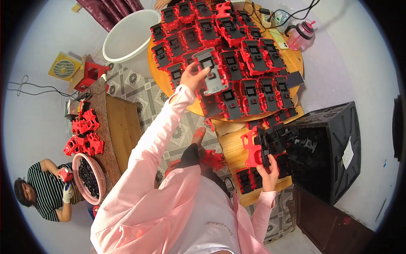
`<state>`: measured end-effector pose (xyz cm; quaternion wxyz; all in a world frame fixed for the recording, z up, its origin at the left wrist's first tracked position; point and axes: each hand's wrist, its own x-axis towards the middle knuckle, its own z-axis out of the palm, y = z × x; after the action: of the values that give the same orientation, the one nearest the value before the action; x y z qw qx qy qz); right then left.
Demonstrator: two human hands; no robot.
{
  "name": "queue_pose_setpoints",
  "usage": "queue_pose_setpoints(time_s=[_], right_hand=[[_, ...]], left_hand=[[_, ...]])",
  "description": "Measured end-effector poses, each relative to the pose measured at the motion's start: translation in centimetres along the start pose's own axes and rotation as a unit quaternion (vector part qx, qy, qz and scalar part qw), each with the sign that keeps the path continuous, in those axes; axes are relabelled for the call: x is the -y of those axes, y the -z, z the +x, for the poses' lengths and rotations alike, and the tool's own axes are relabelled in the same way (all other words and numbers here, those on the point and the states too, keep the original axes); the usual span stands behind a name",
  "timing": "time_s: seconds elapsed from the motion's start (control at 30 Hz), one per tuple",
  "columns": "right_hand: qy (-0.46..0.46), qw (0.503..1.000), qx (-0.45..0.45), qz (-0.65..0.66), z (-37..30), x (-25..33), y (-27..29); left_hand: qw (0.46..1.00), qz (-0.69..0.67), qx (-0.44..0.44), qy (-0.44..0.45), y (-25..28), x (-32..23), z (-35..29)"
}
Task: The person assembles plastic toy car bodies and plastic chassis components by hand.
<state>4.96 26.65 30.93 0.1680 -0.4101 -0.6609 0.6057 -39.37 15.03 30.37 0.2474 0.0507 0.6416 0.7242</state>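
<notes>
My left hand [193,78] reaches over the round wooden table and grips the edge of a red plastic housing with a grey panel [217,81]. The thumb lies across the panel's face. Beneath and around it stand rows of similar red housings with dark panels [230,63], some stacked. Lower down on the right, my right hand [270,172] is closed on a red plastic frame with a black part [253,149], tilted on its side above a wooden bench [230,142]. More black-and-red pieces [249,178] lie on that bench, beside the fingers.
A black crate [323,148] lies tipped at the right, with black parts inside. A white tub [132,36] stands at the back left. A pink bottle [301,34] and cables are near the wall. At left, a co-worker [44,186] handles a red piece beside a pink basket [100,171].
</notes>
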Motion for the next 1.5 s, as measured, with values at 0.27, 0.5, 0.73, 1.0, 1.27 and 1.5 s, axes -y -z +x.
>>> queue_pose_setpoints(time_s=[0.27,0.5,0.73,1.0,1.27,1.5], right_hand=[[0.294,0.948,-0.088,-0.085,13.2,10.6,-12.3],[0.301,0.933,-0.109,-0.165,19.5,13.7,-18.0],[0.291,0.932,-0.084,-0.198,22.0,12.8,-19.3],[0.309,0.927,-0.093,-0.19,22.8,11.6,-20.1],[0.352,0.888,-0.094,-0.281,23.1,13.2,-21.8],[0.286,0.814,-0.401,-0.307,29.6,13.2,-9.0]], left_hand=[[0.989,0.14,-0.037,-0.001,-2.1,0.8,6.5],[0.985,0.161,-0.064,0.013,-2.3,-0.8,7.0],[0.979,0.192,-0.068,0.013,-2.2,-1.1,7.5],[0.977,0.198,-0.079,-0.011,-1.0,0.2,8.4],[0.98,0.134,-0.075,-0.123,0.7,5.5,12.3],[0.989,0.132,-0.026,-0.063,-0.9,3.0,7.6]])
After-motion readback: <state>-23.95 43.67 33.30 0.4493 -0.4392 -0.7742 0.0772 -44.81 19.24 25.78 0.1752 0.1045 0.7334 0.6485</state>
